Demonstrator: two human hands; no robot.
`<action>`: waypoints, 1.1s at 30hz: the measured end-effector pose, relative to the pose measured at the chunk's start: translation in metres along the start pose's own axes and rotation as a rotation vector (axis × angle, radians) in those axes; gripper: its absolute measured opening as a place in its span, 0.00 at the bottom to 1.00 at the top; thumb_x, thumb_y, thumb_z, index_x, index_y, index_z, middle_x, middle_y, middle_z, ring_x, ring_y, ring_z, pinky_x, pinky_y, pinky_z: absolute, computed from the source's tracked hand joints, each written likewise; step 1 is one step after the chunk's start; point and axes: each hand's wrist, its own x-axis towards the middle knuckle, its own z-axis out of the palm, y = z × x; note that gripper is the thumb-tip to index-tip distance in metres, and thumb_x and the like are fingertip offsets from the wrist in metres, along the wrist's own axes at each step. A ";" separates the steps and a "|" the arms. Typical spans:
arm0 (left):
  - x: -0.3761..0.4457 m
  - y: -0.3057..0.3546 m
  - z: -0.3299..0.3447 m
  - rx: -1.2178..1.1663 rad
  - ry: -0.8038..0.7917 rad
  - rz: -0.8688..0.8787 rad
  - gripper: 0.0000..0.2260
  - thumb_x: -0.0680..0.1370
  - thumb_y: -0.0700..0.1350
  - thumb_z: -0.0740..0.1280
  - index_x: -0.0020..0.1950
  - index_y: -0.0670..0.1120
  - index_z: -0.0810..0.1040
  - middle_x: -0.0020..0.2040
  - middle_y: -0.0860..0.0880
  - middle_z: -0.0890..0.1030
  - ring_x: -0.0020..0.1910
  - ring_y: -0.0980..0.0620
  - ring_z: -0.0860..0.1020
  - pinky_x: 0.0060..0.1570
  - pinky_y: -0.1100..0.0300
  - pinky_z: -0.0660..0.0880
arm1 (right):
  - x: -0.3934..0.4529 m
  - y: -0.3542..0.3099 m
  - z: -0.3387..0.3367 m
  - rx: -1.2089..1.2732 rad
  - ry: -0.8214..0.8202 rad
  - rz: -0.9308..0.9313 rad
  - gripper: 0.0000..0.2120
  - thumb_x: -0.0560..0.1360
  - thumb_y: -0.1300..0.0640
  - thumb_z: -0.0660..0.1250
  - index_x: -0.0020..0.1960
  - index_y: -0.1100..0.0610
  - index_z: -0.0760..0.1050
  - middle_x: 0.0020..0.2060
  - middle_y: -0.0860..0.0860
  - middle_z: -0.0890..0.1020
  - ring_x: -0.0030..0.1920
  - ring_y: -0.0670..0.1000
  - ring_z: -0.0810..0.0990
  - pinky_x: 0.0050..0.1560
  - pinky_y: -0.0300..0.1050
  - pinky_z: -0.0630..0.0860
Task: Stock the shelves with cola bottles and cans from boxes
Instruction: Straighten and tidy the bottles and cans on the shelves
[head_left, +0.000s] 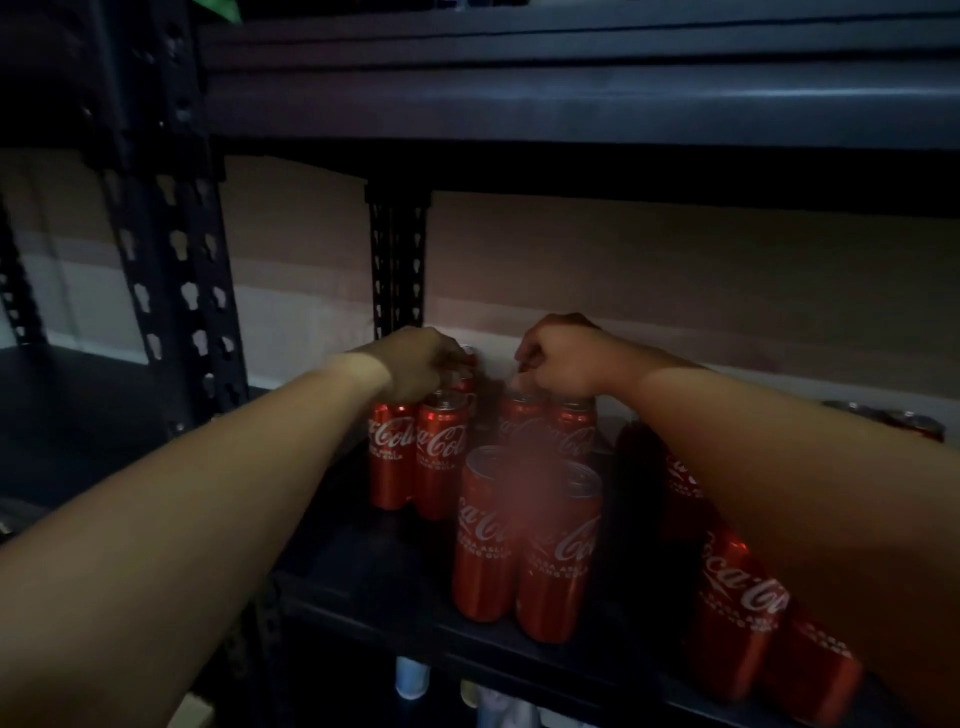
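Two bare arms extended into a dark metal shelf (395, 587), seen from the head camera. Left hand (415, 364) positioned over the rear-left cluster of red cola cans (441, 457), fingers curled down around the tops of cans at the back; exact can gripped hidden by the knuckles. Right hand (563, 358) positioned just beside, fingers curled and pinching the top of a rear can (522, 415) in the middle cluster. Both hands near each other, not touching.

Front pair of cans (524, 545) upright near the shelf's front edge, touching side by side, logos facing outward. Further cans (737, 597) along the right, partly covered by the right forearm, appearing tilted through lens distortion. More can tops (904, 421) visible at far right, toward the back.

Perforated black upright post (176, 291) at left; second post (397, 260) at the rear, behind the left hand. Upper shelf board (571, 104) overhead. Beige wall (675, 291) behind. Pale containers (413, 675) dimly visible on the level below; type not discernible. Lighting low; slight blur over the front cans.
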 end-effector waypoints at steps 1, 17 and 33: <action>-0.005 -0.005 -0.004 0.012 -0.016 -0.022 0.17 0.83 0.42 0.66 0.72 0.48 0.77 0.66 0.49 0.80 0.65 0.49 0.77 0.64 0.56 0.72 | 0.001 -0.010 0.001 0.020 -0.001 -0.028 0.21 0.75 0.47 0.74 0.64 0.57 0.79 0.58 0.53 0.82 0.57 0.53 0.80 0.59 0.49 0.78; -0.021 -0.032 -0.025 0.292 -0.206 -0.131 0.16 0.80 0.52 0.72 0.66 0.48 0.81 0.62 0.49 0.82 0.58 0.48 0.79 0.54 0.57 0.71 | 0.030 -0.080 0.040 0.109 -0.228 -0.074 0.14 0.74 0.51 0.76 0.53 0.59 0.80 0.49 0.54 0.83 0.42 0.53 0.85 0.40 0.44 0.83; -0.082 -0.016 -0.049 0.541 -0.307 -0.167 0.16 0.80 0.52 0.70 0.65 0.47 0.79 0.57 0.51 0.81 0.54 0.49 0.79 0.54 0.54 0.77 | -0.004 -0.123 0.051 0.177 -0.244 -0.076 0.22 0.73 0.45 0.76 0.58 0.60 0.79 0.48 0.54 0.84 0.44 0.54 0.86 0.46 0.52 0.85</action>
